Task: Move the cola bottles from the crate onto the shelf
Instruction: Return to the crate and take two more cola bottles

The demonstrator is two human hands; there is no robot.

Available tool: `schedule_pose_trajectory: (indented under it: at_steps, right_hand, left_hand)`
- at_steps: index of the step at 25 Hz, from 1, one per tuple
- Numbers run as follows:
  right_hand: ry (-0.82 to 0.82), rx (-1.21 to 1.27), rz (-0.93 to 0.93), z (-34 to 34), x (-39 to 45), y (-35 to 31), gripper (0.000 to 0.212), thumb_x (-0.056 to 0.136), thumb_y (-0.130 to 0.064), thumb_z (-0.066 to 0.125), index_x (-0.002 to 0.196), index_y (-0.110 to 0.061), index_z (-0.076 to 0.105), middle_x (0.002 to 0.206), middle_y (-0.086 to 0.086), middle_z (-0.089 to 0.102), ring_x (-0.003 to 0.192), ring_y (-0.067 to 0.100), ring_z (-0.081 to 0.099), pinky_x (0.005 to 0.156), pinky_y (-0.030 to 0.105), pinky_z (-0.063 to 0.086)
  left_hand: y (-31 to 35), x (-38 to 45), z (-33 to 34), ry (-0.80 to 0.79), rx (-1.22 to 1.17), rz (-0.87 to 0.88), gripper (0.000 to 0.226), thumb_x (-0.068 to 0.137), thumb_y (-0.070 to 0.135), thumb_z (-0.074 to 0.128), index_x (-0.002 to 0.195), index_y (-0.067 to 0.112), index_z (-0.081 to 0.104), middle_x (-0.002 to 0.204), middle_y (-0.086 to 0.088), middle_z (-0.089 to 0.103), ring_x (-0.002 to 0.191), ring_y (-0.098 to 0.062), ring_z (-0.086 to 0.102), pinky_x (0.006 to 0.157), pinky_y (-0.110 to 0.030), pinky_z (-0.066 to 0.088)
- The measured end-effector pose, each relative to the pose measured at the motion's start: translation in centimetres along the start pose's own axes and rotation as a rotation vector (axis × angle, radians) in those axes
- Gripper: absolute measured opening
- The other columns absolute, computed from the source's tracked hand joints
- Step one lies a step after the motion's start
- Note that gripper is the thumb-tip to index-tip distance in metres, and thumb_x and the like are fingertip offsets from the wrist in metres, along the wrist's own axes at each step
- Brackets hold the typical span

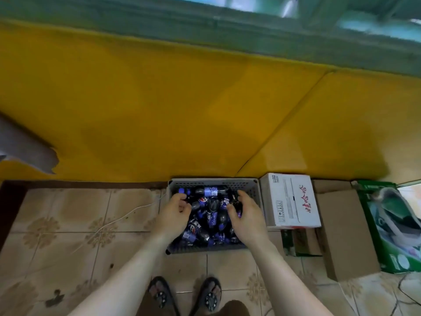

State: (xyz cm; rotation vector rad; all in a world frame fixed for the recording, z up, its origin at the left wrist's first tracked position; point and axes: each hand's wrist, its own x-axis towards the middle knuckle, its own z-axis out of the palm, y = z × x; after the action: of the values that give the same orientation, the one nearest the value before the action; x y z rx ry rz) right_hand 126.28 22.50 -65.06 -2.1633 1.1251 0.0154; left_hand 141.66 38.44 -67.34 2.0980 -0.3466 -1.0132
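A grey perforated plastic crate (252,187) stands on the tiled floor against a yellow counter front. It holds several dark cola bottles (210,191) with blue labels, lying in a heap. Both my hands are down inside the crate. My left hand (174,212) has its fingers curled around the neck end of a bottle at the crate's left side. At the right side, my right hand (247,215) curls its fingers over another dark bottle. No shelf is clearly in view.
A white cardboard box (290,199) with red lettering sits right of the crate, then brown cartons (341,226) and a green box (387,224). A white cord (118,218) trails across the floor tiles. My sandalled feet (185,295) stand just before the crate.
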Motion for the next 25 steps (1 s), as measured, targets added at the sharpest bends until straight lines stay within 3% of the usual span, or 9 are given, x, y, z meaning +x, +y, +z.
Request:
schedule_pose_trajectory:
  at_steps: [4,8,13,17,20,23,25]
  right_hand:
    - [-0.036,-0.093,-0.047,6.9,4.7,5.3,0.061,0.102,-0.040,0.055,0.155,-0.015,0.036,0.153,0.008,0.048,0.143,0.025,0.040,0.113,0.039,0.040]
    - [-0.036,-0.165,-0.111,14.3,10.1,11.3,0.062,0.103,-0.039,0.054,0.155,-0.013,0.035,0.152,0.008,0.046,0.139,0.026,0.041,0.107,0.039,0.042]
    - [-0.007,-0.247,-0.220,23.4,17.1,18.2,0.063,0.099,-0.040,0.059,0.152,-0.011,0.040,0.151,0.010,0.046,0.141,0.030,0.039,0.112,0.045,0.041]
    - [0.017,-0.366,-0.279,28.5,21.8,22.2,0.074,0.093,-0.050,0.063,0.152,-0.012,0.040,0.155,0.013,0.042,0.146,0.035,0.034,0.113,0.054,0.038]
    - [0.009,-0.409,-0.245,30.7,23.6,24.3,0.076,0.094,-0.054,0.058,0.156,-0.017,0.032,0.161,0.010,0.032,0.151,0.031,0.024,0.118,0.051,0.030]
    - [0.009,-0.444,-0.254,31.9,24.1,25.3,0.070,0.099,-0.051,0.051,0.158,-0.019,0.029,0.163,0.008,0.029,0.152,0.029,0.019,0.121,0.049,0.025]
    - [0.020,-0.428,-0.267,31.8,24.7,25.2,0.067,0.101,-0.047,0.049,0.158,-0.019,0.029,0.163,0.007,0.029,0.152,0.028,0.019,0.121,0.048,0.024]
  left_hand:
    - [-5.8,7.1,3.7,-0.021,0.010,-0.028,0.038,0.101,0.023,0.056,0.137,0.011,0.049,0.113,-0.003,0.055,0.117,-0.029,0.058,0.102,-0.043,0.048]
    - [-12.2,14.4,8.4,0.003,0.078,-0.050,0.043,0.101,0.027,0.056,0.141,0.012,0.046,0.132,-0.009,0.055,0.117,-0.026,0.057,0.101,-0.038,0.047]
    - [-19.9,22.8,14.2,0.041,0.168,-0.015,0.050,0.101,0.034,0.057,0.144,0.012,0.044,0.141,-0.009,0.052,0.124,-0.026,0.055,0.099,-0.035,0.045]
    - [-25.4,27.9,17.6,0.010,0.278,0.004,0.059,0.095,0.043,0.061,0.142,0.012,0.045,0.139,-0.013,0.052,0.121,-0.030,0.056,0.098,-0.036,0.048]
    - [-27.4,29.4,20.1,0.041,0.414,0.103,0.046,0.093,0.043,0.063,0.128,0.014,0.054,0.122,-0.011,0.058,0.108,-0.029,0.059,0.088,-0.037,0.051]
    - [-27.7,29.2,22.7,-0.059,0.376,0.133,0.049,0.093,0.046,0.063,0.129,0.015,0.054,0.116,-0.005,0.064,0.104,-0.023,0.062,0.081,-0.030,0.049]
    - [-27.4,29.2,23.9,-0.127,0.308,0.153,0.056,0.092,0.047,0.065,0.135,0.016,0.050,0.120,-0.003,0.063,0.106,-0.021,0.061,0.086,-0.029,0.049]
